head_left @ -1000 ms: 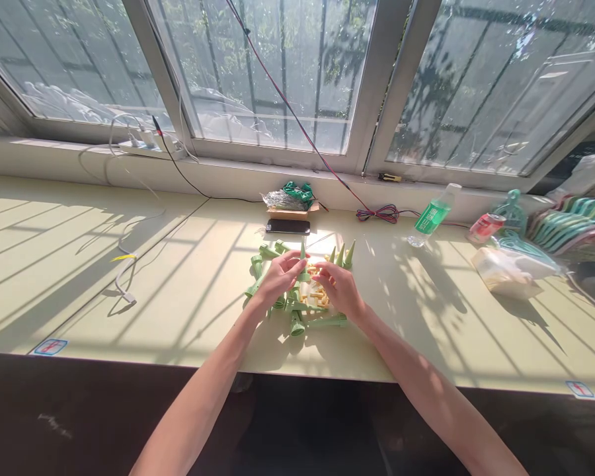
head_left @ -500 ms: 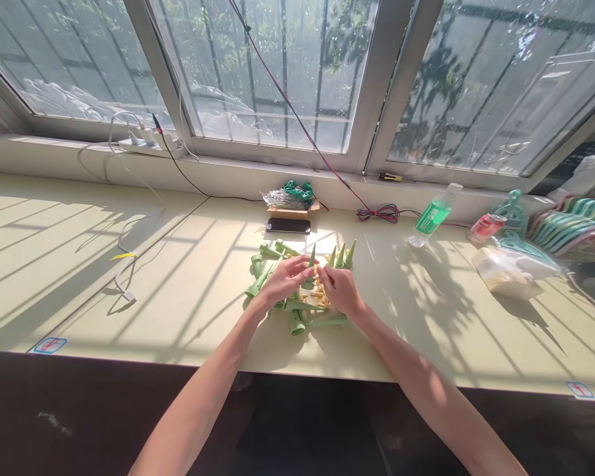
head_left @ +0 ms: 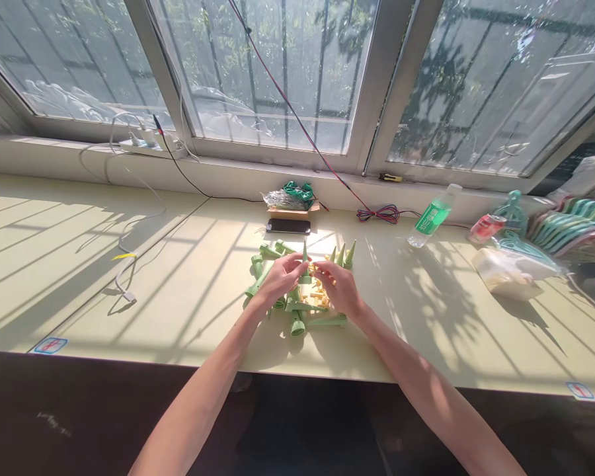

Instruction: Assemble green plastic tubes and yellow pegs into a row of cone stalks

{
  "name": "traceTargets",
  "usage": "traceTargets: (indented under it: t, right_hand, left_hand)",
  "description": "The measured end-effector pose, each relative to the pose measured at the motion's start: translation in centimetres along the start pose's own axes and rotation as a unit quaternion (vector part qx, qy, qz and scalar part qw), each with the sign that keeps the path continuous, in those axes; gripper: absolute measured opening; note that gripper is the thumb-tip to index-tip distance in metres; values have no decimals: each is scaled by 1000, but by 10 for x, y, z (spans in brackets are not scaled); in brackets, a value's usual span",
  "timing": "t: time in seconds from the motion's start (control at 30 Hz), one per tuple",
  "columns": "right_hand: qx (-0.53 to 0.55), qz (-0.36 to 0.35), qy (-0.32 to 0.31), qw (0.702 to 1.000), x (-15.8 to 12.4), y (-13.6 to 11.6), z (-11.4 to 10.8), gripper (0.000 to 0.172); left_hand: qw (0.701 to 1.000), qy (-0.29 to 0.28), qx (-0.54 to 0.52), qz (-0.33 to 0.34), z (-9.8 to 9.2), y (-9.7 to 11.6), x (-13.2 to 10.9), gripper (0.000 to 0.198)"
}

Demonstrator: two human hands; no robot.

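Observation:
My left hand (head_left: 280,279) has its fingers closed around a green cone-shaped watering spike (head_left: 305,252), which points tip up. Close to the right side of this spike, my right hand (head_left: 342,287) is closed in a pinch. What sits between its fingertips is too small to make out. Small yellow plastic pieces (head_left: 318,295) lie scattered on the table between and below the hands. Several more green watering spikes (head_left: 297,324) lie to the left and in front. Behind my right hand, a few finished-looking upright spikes (head_left: 350,256) stand on their wide ends.
Behind the pile lie a dark phone (head_left: 288,226) and a small cardboard box (head_left: 290,213) with plastic wrap. At the right are a green-labelled bottle (head_left: 430,218), a red can (head_left: 486,227), a white bag (head_left: 508,272) and stacked hangers (head_left: 570,225). A white cable (head_left: 123,271) crosses the left side.
The held watering spike has shifted slightly left and stands a little higher. My right hand's fingers have stretched left toward it. The other things have stayed put.

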State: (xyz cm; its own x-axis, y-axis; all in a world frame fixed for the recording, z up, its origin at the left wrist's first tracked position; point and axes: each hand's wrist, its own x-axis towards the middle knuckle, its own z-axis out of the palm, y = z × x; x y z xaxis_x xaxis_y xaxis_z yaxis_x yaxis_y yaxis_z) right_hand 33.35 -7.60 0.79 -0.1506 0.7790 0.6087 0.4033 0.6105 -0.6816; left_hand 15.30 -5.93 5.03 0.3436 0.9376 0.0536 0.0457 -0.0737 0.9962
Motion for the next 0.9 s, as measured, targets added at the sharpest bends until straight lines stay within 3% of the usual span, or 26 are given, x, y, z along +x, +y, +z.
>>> traceTargets:
  t: [0.33,0.5,0.67,0.9]
  right_hand:
    - [-43,1,-46,998,-1,-3,-5,37]
    - [-60,14,-59,996,-1,-2,-3,42]
    - [-42,23,-56,997,-1,-1,0,45]
    - [-39,39,-22,998,1,-2,0,39]
  left_hand:
    - [997,-15,65,46,-2,-5,1,55]
    - [991,-27,93,88,-2,-5,1,50]
    - [986,-36,104,125,0,-7,2,43]
    - [990,2,98,104,0,-7,3,44]
